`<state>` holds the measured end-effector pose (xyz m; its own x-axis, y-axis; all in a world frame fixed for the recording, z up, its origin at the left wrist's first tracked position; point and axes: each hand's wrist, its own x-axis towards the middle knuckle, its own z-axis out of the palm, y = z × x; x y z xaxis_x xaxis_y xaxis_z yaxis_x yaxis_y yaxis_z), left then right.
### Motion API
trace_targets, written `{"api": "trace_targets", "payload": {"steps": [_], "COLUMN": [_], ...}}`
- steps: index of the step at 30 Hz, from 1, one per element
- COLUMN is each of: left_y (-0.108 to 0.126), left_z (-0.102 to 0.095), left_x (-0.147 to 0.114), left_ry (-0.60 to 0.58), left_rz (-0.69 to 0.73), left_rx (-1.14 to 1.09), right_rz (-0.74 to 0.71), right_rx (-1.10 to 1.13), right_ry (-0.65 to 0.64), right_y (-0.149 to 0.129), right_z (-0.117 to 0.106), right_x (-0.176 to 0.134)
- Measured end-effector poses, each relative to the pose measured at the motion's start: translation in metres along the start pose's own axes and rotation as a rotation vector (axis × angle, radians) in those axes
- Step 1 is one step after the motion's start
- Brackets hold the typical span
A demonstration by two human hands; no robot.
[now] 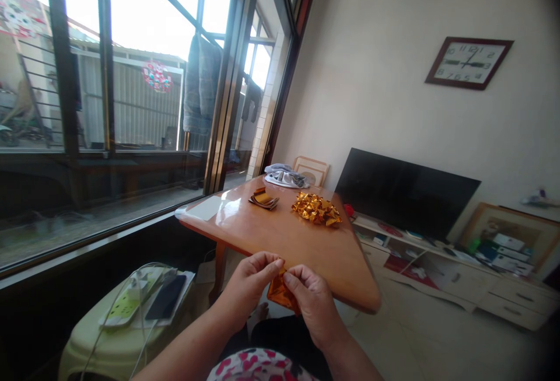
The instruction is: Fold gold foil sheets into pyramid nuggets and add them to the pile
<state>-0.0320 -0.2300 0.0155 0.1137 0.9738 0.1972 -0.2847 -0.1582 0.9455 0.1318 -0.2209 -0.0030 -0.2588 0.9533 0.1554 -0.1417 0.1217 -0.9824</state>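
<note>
Between my two hands, just in front of the table's near edge, is a shiny orange-gold foil paper, partly folded. My left hand pinches its upper left corner between thumb and fingers. On the other side my right hand grips the upper right edge, its thumb pressed on the foil. Farther back on the wooden table lies a heap of folded gold foil pieces. To the left of that heap sits a small stack of flat gold foil sheets.
Folded cloth lies at the table's far end. At the lower left a pale green stool holds a power strip, cables and a dark phone. A television stands on a low cabinet at right. Windows line the left side.
</note>
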Motion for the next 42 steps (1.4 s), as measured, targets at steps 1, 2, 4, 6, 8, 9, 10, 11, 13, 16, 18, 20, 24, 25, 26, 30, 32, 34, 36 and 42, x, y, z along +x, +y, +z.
{"api": "trace_targets", "payload": {"steps": [1, 2, 4, 6, 8, 9, 10, 11, 13, 16, 18, 20, 24, 25, 26, 30, 32, 34, 36, 42], "left_y": [0.0, -0.001, -0.002, -0.004, -0.004, -0.004, -0.004, -0.003, -0.002, -0.003, -0.006, -0.01, -0.013, -0.014, -0.014, -0.014, -0.014, -0.016, -0.017, -0.017], "left_z": [0.001, 0.001, 0.001, 0.0, -0.001, -0.001, -0.001, -0.001, -0.001, -0.001, -0.002, -0.004, -0.009, -0.009, -0.01, -0.012, -0.013, -0.014, -0.015, -0.017], "left_x": [0.0, 0.0, 0.001, 0.002, 0.002, 0.002, 0.002, 0.002, 0.002, 0.002, 0.004, 0.005, 0.009, 0.01, 0.01, 0.011, 0.012, 0.012, 0.012, 0.013], "left_ry": [-0.011, -0.01, 0.011, 0.022, 0.022, 0.02, 0.021, 0.026, 0.025, -0.007, 0.004, 0.042, 0.093, 0.106, 0.119, 0.16, 0.178, 0.184, 0.174, 0.119], "left_rz": [-0.013, -0.02, -0.021, -0.015, -0.008, -0.003, 0.006, 0.015, 0.017, -0.018, -0.023, -0.015, -0.001, 0.007, 0.017, 0.04, 0.03, 0.021, 0.019, -0.015], "left_rx": [-0.031, -0.052, -0.067, -0.063, -0.048, -0.036, -0.02, -0.002, 0.021, -0.008, -0.033, -0.041, -0.061, -0.063, -0.065, -0.079, -0.079, -0.077, -0.089, -0.08], "right_rz": [0.006, 0.012, 0.012, 0.007, 0.012, 0.02, 0.028, 0.033, 0.034, 0.037, 0.045, 0.046, 0.017, 0.007, -0.003, -0.037, -0.055, -0.077, -0.088, -0.105], "right_rx": [0.001, 0.005, 0.016, 0.03, 0.04, 0.041, 0.038, 0.035, 0.036, 0.036, 0.019, 0.006, -0.07, -0.098, -0.12, -0.175, -0.211, -0.249, -0.282, -0.375], "right_ry": [-0.004, -0.009, -0.019, -0.021, -0.018, -0.012, -0.005, 0.003, 0.014, 0.016, 0.016, 0.007, 0.004, 0.008, 0.009, -0.007, -0.01, -0.006, -0.004, 0.005], "right_y": [-0.001, -0.001, -0.002, -0.001, 0.001, 0.002, 0.003, 0.003, 0.003, 0.0, -0.001, -0.002, -0.001, -0.001, -0.001, -0.001, -0.001, -0.002, -0.004, -0.006], "right_z": [0.0, 0.001, 0.001, 0.001, 0.0, 0.0, 0.0, 0.0, 0.001, 0.003, 0.005, 0.005, 0.003, 0.003, 0.002, -0.001, -0.002, -0.003, -0.004, -0.008], "right_x": [0.0, -0.001, -0.001, -0.001, 0.0, 0.0, 0.001, 0.001, 0.001, 0.001, 0.002, 0.002, 0.004, 0.004, 0.005, 0.006, 0.006, 0.006, 0.006, 0.007]}}
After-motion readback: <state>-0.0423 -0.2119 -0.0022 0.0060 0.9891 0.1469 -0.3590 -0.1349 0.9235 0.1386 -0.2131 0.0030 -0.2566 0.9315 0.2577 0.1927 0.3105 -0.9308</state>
